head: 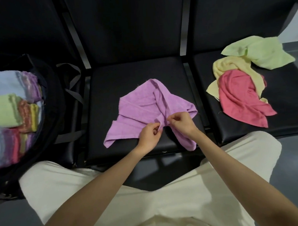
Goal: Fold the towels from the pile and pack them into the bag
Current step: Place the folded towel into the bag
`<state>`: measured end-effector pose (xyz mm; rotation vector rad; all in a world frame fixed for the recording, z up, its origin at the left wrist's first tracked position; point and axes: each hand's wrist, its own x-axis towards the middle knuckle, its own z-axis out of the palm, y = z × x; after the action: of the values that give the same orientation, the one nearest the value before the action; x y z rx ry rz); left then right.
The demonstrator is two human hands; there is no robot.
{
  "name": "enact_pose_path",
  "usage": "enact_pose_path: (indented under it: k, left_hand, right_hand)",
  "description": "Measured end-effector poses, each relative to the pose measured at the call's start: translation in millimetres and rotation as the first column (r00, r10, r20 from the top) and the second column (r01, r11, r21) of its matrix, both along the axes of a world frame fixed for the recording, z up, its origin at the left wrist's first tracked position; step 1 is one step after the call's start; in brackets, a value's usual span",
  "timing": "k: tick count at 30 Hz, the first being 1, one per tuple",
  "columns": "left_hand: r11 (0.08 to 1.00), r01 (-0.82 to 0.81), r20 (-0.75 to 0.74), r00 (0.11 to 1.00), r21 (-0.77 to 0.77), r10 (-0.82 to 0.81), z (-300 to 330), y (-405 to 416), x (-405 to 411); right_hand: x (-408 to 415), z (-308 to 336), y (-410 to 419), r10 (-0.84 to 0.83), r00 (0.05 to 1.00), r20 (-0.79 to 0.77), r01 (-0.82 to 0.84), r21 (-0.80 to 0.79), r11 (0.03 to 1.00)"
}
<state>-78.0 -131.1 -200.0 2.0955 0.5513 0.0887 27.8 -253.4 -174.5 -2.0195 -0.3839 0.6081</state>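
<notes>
Both of your hands work the near edge of the purple towel on the middle seat: your left hand pinches the hem with curled fingers, and your right hand pinches the same hem just beside it, thumb against fingertips. One corner of the cloth hangs over the seat's front edge, below your right wrist. The towel lies crumpled and unfolded, so you seem to be only starting on it, probably hunting for corners to spread it flat.

To your left, the bag stands open and already holds many folded towels in blue, green, purple, pink and yellow, packed close together; most of the job looks done. How much room remains inside you cannot tell from here.

Farther off on the right seat, the pile still holds three loose towels: pink on top, yellow under it, pale green behind. Those, plus the purple one, remain.

Nothing blocks your reach to either side; the bag's straps trail between the bag and the middle seat.
</notes>
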Motion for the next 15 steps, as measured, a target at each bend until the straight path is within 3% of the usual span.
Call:
enact_pose_path:
  k: [3, 8, 12, 15]
  left_hand:
    - [0.992, 0.096, -0.05, 0.994, -0.085, -0.101, -3, -2, -2]
    - [0.966, 0.173, -0.08, 0.978, -0.194, -0.191, -6, -1, -4]
    - [0.957, 0.153, -0.096, 0.979, -0.248, -0.181, 4, 4, -8]
    - [0.955, 0.013, -0.079, 0.996, -0.296, -0.038, 14, 19, -10]
  right_hand:
    - [0, -2, 3, 0.008, 0.999, -0.038, -0.007, 0.019, 1.0]
    - [0, -11, 3, 0.057, 0.998, 0.024, -0.055, -0.103, 0.993]
    - [-1, -13, 7, 0.031, 0.996, 0.082, -0.019, -0.134, 0.991]
    - [2, -13, 14, 0.017, 0.991, 0.13, 0.007, -0.183, 0.983]
